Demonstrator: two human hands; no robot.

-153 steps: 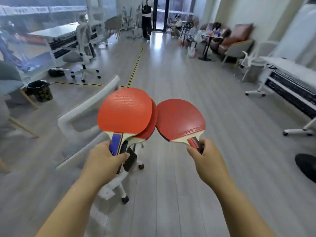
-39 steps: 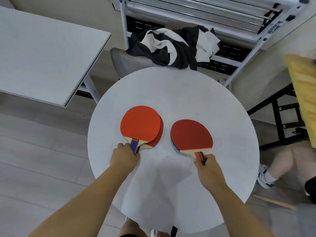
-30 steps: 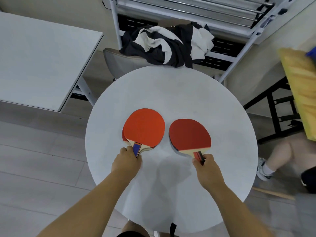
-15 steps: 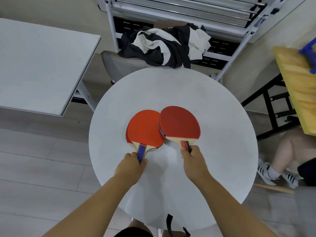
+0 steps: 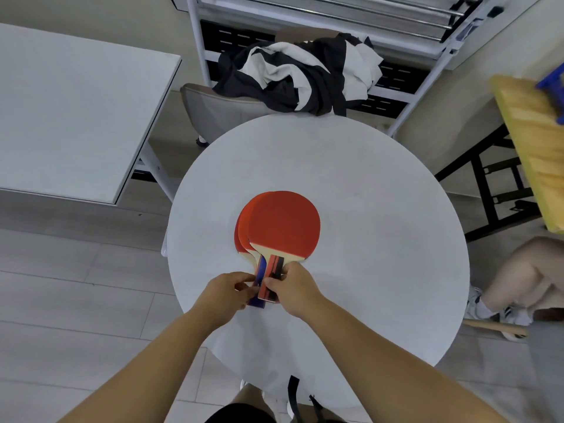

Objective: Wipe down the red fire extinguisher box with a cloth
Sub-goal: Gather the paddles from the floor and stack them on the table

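Observation:
No red fire extinguisher box and no wiping cloth appear in the head view. Three red table tennis paddles lie stacked on a round white table, handles pointing toward me. My left hand pinches the blue handle of a lower paddle. My right hand grips the red and black handle of the top paddle. Both hands sit side by side at the near end of the stack.
A grey rectangular table stands at the left. Behind the round table is a grey chair draped with black and white clothing, then a metal rack. A wooden table and a seated person's leg are at the right.
My right hand has slid its paddle leftward onto the two paddles under my left hand, so all three now lie in one stack. Earlier I carried them across the room.

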